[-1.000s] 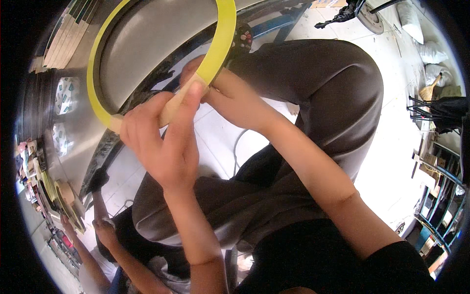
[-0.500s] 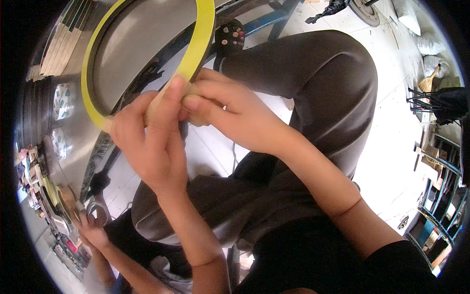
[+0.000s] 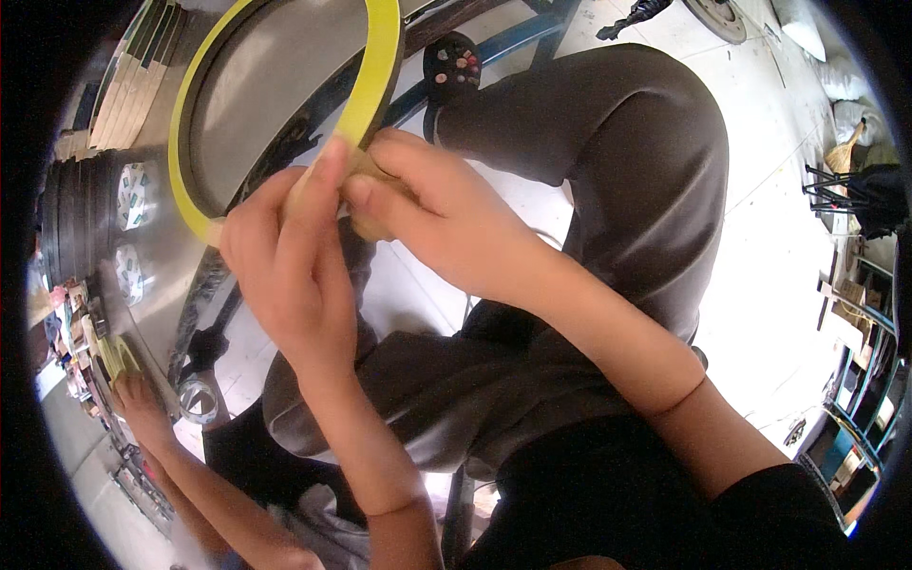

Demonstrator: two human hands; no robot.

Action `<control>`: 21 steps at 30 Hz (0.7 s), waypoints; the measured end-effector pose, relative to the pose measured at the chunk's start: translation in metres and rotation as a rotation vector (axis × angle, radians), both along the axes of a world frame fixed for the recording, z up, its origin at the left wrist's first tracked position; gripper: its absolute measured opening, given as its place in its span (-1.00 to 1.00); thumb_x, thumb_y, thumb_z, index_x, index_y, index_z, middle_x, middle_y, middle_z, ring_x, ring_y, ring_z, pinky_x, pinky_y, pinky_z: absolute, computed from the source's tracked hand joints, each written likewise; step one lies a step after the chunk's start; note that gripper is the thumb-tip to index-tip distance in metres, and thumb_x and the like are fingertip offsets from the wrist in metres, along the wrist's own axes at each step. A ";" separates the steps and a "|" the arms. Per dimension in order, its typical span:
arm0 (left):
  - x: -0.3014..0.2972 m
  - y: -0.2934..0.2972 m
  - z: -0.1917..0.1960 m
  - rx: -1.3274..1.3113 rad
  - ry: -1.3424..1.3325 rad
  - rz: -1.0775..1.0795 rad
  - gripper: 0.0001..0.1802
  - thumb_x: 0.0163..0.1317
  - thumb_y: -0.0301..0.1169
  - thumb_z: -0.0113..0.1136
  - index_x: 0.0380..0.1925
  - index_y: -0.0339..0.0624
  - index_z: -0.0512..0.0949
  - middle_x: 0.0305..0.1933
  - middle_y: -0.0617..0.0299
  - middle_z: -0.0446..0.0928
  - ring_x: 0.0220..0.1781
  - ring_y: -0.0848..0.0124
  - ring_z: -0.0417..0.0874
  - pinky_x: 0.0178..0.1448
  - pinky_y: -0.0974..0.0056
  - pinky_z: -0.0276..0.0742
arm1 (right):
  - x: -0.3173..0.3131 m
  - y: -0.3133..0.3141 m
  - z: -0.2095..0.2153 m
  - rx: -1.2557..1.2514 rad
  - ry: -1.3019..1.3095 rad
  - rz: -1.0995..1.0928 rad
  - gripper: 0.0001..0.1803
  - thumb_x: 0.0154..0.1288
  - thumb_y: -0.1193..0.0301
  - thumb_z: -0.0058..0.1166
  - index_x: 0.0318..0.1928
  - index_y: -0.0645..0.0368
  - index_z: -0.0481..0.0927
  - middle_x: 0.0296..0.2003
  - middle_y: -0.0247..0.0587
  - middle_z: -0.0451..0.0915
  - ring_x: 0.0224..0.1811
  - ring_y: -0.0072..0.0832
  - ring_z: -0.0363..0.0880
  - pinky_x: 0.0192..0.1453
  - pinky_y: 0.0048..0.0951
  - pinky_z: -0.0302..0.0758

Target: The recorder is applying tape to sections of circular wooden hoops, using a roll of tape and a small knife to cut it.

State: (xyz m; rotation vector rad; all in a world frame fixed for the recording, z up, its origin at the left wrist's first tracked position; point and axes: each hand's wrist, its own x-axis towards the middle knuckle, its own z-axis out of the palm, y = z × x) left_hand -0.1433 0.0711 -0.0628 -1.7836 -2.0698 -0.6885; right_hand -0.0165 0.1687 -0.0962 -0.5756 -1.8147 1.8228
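Along the left edge of the metal tabletop (image 3: 157, 285) stand a row of dark flat rolls (image 3: 66, 223) on edge, and just beside them two round white packages with green and blue marks (image 3: 133, 195). Toward the far left corner lies a stack of pale flat boards (image 3: 128, 81).

A large yellow ring (image 3: 375, 71) is held up over the tabletop, its plane tilted, with the open loop reaching away from the person toward the far edge. Its near end sits at the hands, and what looks like a tan strip or core shows between the fingers, though it is mostly hidden.

The left hand (image 3: 285, 275) pinches the ring's lower rim, fingers pressed upward along it. The right hand (image 3: 446, 223) closes over the same spot from the right, touching the left fingertips.

At the near left edge, another person's hand (image 3: 142, 408) rests by small yellow-green pieces (image 3: 119, 356), with a clear tape roll (image 3: 198, 399) just beside it.
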 end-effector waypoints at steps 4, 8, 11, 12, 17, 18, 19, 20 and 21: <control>-0.004 -0.002 0.003 -0.059 -0.068 0.021 -0.55 0.22 -0.50 0.25 0.12 0.12 0.69 -0.11 0.21 0.64 -0.04 0.30 0.60 0.17 0.21 0.33 | -0.013 -0.008 -0.027 0.132 0.160 -0.111 -0.74 0.54 0.35 -0.02 0.04 0.28 0.55 -0.16 -0.23 0.47 -0.20 -0.50 0.49 -0.12 -0.44 0.45; -0.007 0.001 -0.003 -0.060 -0.132 0.018 -0.55 0.23 -0.52 0.24 0.13 0.09 0.68 -0.09 0.22 0.64 -0.02 0.30 0.60 0.19 0.23 0.32 | -0.018 -0.005 -0.040 0.289 0.229 -0.203 -0.76 0.54 0.37 -0.02 0.00 0.29 0.57 -0.12 -0.23 0.44 -0.19 -0.47 0.49 -0.09 -0.44 0.45; -0.005 -0.001 -0.001 -0.110 -0.144 0.072 -0.54 0.23 -0.54 0.23 0.13 0.08 0.68 -0.08 0.22 0.65 -0.01 0.29 0.60 0.19 0.23 0.32 | -0.017 -0.006 -0.034 0.196 0.236 -0.170 -0.76 0.54 0.37 -0.02 -0.02 0.30 0.58 -0.12 -0.21 0.44 -0.20 -0.46 0.49 -0.09 -0.44 0.45; -0.007 -0.002 0.000 -0.110 -0.141 0.075 -0.54 0.23 -0.54 0.23 0.13 0.08 0.68 -0.08 0.22 0.65 -0.01 0.29 0.60 0.19 0.23 0.32 | -0.016 -0.006 -0.029 0.195 0.238 -0.168 -0.76 0.54 0.37 -0.02 -0.02 0.30 0.58 -0.12 -0.21 0.44 -0.20 -0.46 0.49 -0.09 -0.44 0.45; -0.004 0.004 0.003 -0.011 -0.064 -0.032 -0.57 0.21 -0.39 0.32 0.12 -0.03 0.67 -0.07 0.19 0.65 -0.02 0.28 0.59 0.21 0.22 0.32 | -0.012 -0.002 -0.024 0.162 0.193 -0.119 -0.74 0.51 0.36 0.00 0.00 0.31 0.58 -0.03 -0.15 0.49 -0.07 -0.36 0.59 0.00 -0.39 0.53; 0.000 0.005 0.005 -0.014 -0.060 -0.031 -0.57 0.21 -0.39 0.32 0.12 -0.03 0.67 -0.07 0.19 0.65 -0.02 0.28 0.59 0.21 0.22 0.32 | -0.012 -0.001 -0.023 0.159 0.196 -0.119 -0.74 0.51 0.36 0.00 0.00 0.31 0.58 -0.03 -0.15 0.49 -0.07 -0.36 0.59 0.00 -0.39 0.53; 0.005 0.007 0.006 0.001 -0.106 0.041 -0.57 0.22 -0.35 0.34 0.12 -0.07 0.67 -0.08 0.17 0.65 -0.02 0.28 0.59 0.22 0.21 0.32 | -0.011 -0.001 -0.021 0.224 0.152 -0.123 -0.73 0.51 0.37 0.01 0.00 0.32 0.58 -0.01 -0.14 0.50 -0.05 -0.36 0.60 0.02 -0.38 0.54; 0.007 0.008 0.007 0.016 -0.153 0.115 -0.57 0.22 -0.31 0.35 0.11 -0.10 0.66 -0.09 0.16 0.65 -0.03 0.27 0.59 0.23 0.20 0.32 | -0.011 0.000 -0.020 0.290 0.106 -0.127 -0.73 0.50 0.37 0.02 0.00 0.34 0.58 0.01 -0.14 0.50 -0.02 -0.35 0.61 0.04 -0.37 0.55; 0.007 0.007 0.007 0.016 -0.151 0.116 -0.57 0.22 -0.31 0.35 0.11 -0.10 0.66 -0.09 0.16 0.65 -0.03 0.27 0.59 0.23 0.20 0.32 | -0.013 -0.001 -0.021 0.289 0.108 -0.126 -0.73 0.50 0.37 0.02 0.00 0.34 0.58 0.01 -0.14 0.50 -0.02 -0.35 0.61 0.04 -0.37 0.55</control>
